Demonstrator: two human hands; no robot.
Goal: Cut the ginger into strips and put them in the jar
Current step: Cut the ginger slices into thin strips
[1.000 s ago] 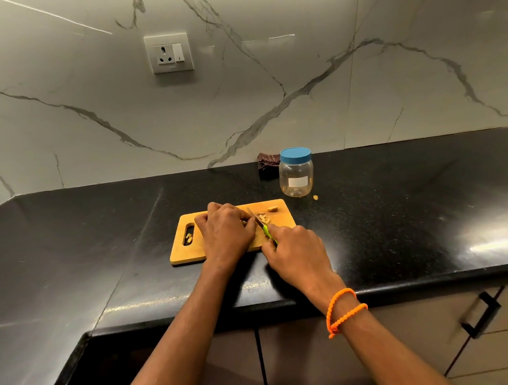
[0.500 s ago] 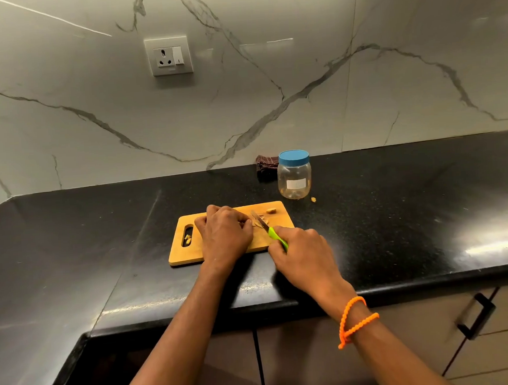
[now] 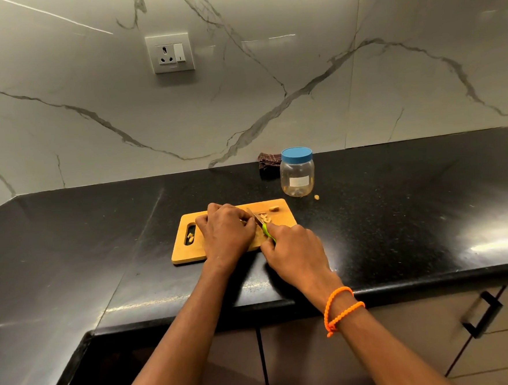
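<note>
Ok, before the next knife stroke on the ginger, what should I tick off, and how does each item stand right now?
1. Right hand grips the knife: ok.
2. Left hand steadies the ginger; the piece under it is hidden: cannot tell.
3. Left fingertips clear of the blade: cannot tell.
4. Cutting board lies flat on the counter: ok.
5. Jar ready to take strips: not ok, blue lid is on.

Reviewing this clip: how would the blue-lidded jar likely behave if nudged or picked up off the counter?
The jar looks like thin clear plastic and nearly empty, so probably light and not fragile. On the glossy black counter a nudge would likely slide it rather than tip it, since it is squat. Its smooth rounded walls may be slightly slippery; the blue lid is on.
</note>
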